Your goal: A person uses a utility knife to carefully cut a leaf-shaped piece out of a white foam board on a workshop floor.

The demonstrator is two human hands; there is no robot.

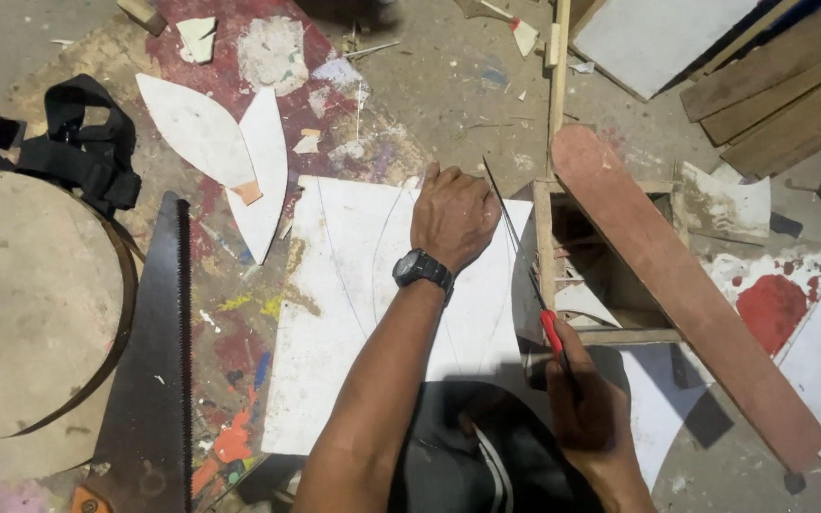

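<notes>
Left hand (452, 217) pressed flat, fingers curled, on white board (372, 313); right hand (589, 408) clamped on red-handled thin saw (523, 261). Handsaw (159, 361) lies left; wooden frame (601, 256) right.

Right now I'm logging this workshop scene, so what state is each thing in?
White board: flat on the floor, pencil curves drawn on it, partly cut.
Left hand: pressed flat on the board.
Right hand: closed on the thin saw's red handle.
Thin saw: blade angled along the board's right edge.
Big handsaw: lying unused on the floor.
Leaf-shaped offcuts: cut free, lying loose.
</notes>
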